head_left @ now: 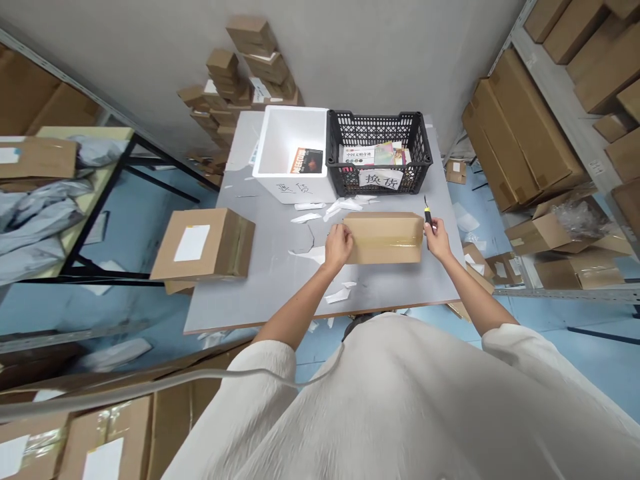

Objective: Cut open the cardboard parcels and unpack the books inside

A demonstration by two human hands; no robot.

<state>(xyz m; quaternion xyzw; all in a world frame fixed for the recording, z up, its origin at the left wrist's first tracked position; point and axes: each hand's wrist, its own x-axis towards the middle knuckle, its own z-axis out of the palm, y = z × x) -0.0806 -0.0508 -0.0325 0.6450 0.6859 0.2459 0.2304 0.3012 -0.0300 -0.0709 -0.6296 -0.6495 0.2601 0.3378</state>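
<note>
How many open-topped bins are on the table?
2: the white bin and the black crate immediately to its right, both beyond the taped box.

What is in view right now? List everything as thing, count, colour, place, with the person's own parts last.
taped carton: one, brown, table, between hands
cutter: one, black and yellow, right hand
table: one, grey, centre
white bin: one, white, table's far side
book: one visible, orange and black, in bin
crate: one, black, right of bin
printed items: several, multicoloured, in crate
scraps: many, white, on table
labelled box: one, brown, table's left edge
other boxes: many, brown, by wall, right and left
bags: several, grey, left
cable: one, pale, lower left
floor: one, blue, below
left hand: one, bare, carton's left end
right hand: one, bare, carton's right end
shirt: one, white, bottom
</note>
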